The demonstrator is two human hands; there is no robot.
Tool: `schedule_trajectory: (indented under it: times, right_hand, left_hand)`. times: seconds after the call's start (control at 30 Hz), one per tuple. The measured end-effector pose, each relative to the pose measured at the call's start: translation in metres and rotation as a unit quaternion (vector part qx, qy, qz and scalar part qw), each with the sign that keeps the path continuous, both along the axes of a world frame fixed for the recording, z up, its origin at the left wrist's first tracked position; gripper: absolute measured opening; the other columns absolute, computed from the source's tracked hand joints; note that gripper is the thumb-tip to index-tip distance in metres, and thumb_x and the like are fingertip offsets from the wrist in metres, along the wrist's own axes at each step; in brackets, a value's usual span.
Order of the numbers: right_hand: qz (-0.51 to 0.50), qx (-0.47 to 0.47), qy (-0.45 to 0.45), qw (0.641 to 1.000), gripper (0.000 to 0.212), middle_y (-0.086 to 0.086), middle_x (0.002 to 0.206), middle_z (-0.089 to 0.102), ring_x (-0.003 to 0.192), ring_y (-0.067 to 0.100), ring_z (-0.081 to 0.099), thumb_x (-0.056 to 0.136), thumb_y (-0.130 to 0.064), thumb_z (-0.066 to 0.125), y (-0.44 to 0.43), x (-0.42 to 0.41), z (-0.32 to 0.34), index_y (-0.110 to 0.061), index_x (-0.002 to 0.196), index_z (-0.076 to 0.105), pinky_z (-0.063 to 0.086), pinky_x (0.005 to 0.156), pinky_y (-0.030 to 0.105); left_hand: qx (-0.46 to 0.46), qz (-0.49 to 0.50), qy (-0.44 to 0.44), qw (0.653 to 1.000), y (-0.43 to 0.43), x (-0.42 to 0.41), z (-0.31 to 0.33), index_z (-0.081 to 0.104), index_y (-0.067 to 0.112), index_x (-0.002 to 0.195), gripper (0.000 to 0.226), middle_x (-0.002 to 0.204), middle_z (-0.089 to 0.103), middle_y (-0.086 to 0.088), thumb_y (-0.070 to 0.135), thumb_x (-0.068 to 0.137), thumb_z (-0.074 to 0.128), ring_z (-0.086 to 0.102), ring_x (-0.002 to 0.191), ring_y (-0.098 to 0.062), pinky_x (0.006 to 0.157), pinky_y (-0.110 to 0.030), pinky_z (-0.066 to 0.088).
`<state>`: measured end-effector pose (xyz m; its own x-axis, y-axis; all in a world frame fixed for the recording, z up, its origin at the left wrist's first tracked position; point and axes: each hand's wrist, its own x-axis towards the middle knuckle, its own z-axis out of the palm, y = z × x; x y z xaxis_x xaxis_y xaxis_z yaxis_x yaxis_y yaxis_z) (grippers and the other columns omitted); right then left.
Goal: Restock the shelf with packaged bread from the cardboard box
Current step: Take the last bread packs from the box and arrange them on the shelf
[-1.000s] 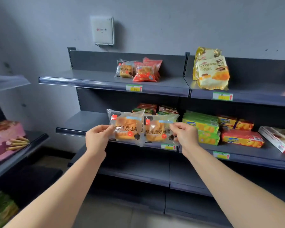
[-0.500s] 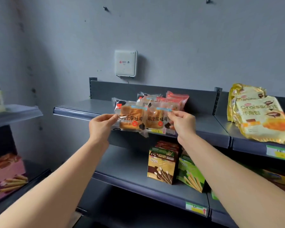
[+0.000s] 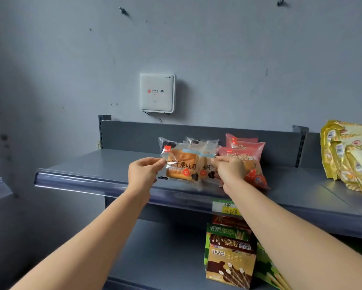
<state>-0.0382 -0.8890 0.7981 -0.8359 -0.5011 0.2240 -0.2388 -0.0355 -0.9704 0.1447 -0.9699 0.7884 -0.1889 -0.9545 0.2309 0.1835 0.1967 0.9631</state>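
Head view: a grey top shelf (image 3: 92,164) carries red bean packs (image 3: 247,155) at right and a clear toast packet (image 3: 203,143) at the back. Above its front, two overlapping packets of sliced toast (image 3: 182,164) lie crosswise, long axis left to right, spanning both hands. At one end the left hand (image 3: 143,171) pinches the wrapper, at the other the right hand (image 3: 230,170); neither is nearer. Contact with the shelf cannot be told.

Head camera, wide angle: you face forward, looking slightly down on the top shelf (image 3: 88,164), with the grey wall (image 3: 217,49) behind it. Close in: your left hand (image 3: 143,171) and right hand (image 3: 230,171) reach over its front edge.
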Motion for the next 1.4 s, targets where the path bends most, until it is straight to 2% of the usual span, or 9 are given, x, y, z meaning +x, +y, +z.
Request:
schedule_trajectory:
  times: [0.13,0.47,0.6,0.7,0.87,1.03,1.17,1.3,1.4]
  right_hand:
    - [-0.029,0.01,-0.002,1.0,0.015,0.001,0.11,0.071,0.092,0.017,0.062,0.087,-0.015,0.07,-0.026,-0.004,-0.002,-0.013,0.101,0.074,0.05,0.078,0.028]
    - [-0.053,0.056,0.014,0.997,0.02,-0.003,0.085,0.064,0.067,0.013,0.057,0.094,-0.014,0.054,-0.046,-0.014,-0.006,-0.011,0.101,0.073,0.053,0.064,0.03]
    - [-0.032,0.047,-0.011,0.998,0.037,0.011,0.09,0.072,0.088,0.031,0.069,0.101,-0.034,0.045,-0.044,-0.009,-0.007,-0.012,0.078,0.064,0.058,0.082,0.044]
    - [-0.009,0.025,-0.045,0.999,0.049,0.015,0.1,0.073,0.095,0.034,0.07,0.096,-0.053,0.045,-0.041,-0.008,-0.008,-0.01,0.092,0.067,0.056,0.085,0.053]
    - [0.084,-0.007,-0.06,0.995,0.075,0.0,0.109,0.069,0.104,0.024,0.065,0.056,-0.095,0.047,-0.031,-0.008,-0.009,-0.031,0.091,0.064,0.051,0.095,0.047]
    - [0.097,0.012,0.021,0.995,0.044,0.003,0.107,0.066,0.096,0.013,0.061,0.078,-0.043,0.076,-0.023,-0.011,-0.015,-0.013,0.105,0.058,0.045,0.072,0.025]
    - [0.093,-0.006,0.05,0.994,0.028,-0.002,0.107,0.068,0.103,0.015,0.063,0.082,-0.035,0.075,-0.021,-0.012,-0.02,-0.017,0.101,0.064,0.045,0.073,0.021]
    - [0.094,0.005,0.069,0.993,0.037,-0.009,0.114,0.062,0.114,0.012,0.056,0.085,-0.04,0.07,-0.021,-0.011,-0.021,-0.021,0.116,0.062,0.044,0.086,0.021]
    - [0.13,0.041,0.044,0.99,0.066,-0.009,0.13,0.053,0.125,0.012,0.047,0.083,-0.051,0.068,-0.022,-0.009,-0.018,-0.019,0.138,0.05,0.038,0.099,0.03]
  left_hand:
    - [0.007,-0.022,-0.012,1.0,-0.028,-0.011,-0.003,0.071,0.012,0.078,0.007,0.068,0.062,0.0,0.017,0.082,0.075,0.052,0.063,-0.011,0.057,-0.024,0.044]
    - [-0.022,-0.025,-0.13,0.991,-0.05,-0.035,-0.009,0.068,0.011,0.074,0.012,0.079,0.068,-0.009,0.017,0.083,0.074,0.063,0.075,-0.022,0.071,-0.041,0.061]
    - [-0.09,-0.018,-0.218,0.972,-0.05,-0.04,-0.013,0.068,0.014,0.07,0.018,0.072,0.068,-0.006,0.025,0.084,0.072,0.062,0.066,-0.02,0.068,-0.038,0.061]
    - [-0.165,0.009,-0.282,0.945,-0.049,-0.04,-0.016,0.065,0.013,0.071,0.024,0.068,0.065,-0.001,0.032,0.087,0.065,0.06,0.065,-0.019,0.064,-0.032,0.052]
    - [-0.226,0.056,-0.295,0.927,-0.044,-0.043,-0.019,0.054,0.015,0.066,0.029,0.064,0.058,0.003,0.029,0.091,0.059,0.054,0.065,-0.019,0.057,-0.027,0.035]
    - [-0.228,0.028,-0.279,0.933,-0.038,-0.042,-0.021,0.057,0.017,0.064,0.027,0.064,0.062,0.002,0.032,0.087,0.058,0.056,0.064,-0.017,0.055,-0.026,0.039]
    - [-0.201,-0.03,-0.251,0.946,-0.044,-0.035,-0.02,0.062,0.018,0.097,0.039,0.091,0.067,0.001,0.053,0.078,0.066,0.062,0.082,-0.017,0.07,-0.032,0.051]
    - [-0.147,-0.183,-0.301,0.924,-0.047,-0.031,-0.007,0.021,0.02,0.15,0.111,0.146,0.036,-0.004,0.05,0.063,0.084,0.039,0.132,-0.023,0.11,-0.042,0.035]
    - [-0.123,-0.272,-0.324,0.898,-0.05,-0.034,0.002,0.023,0.024,0.147,0.098,0.135,0.043,0.003,0.024,0.071,0.084,0.041,0.122,-0.015,0.101,-0.028,0.032]
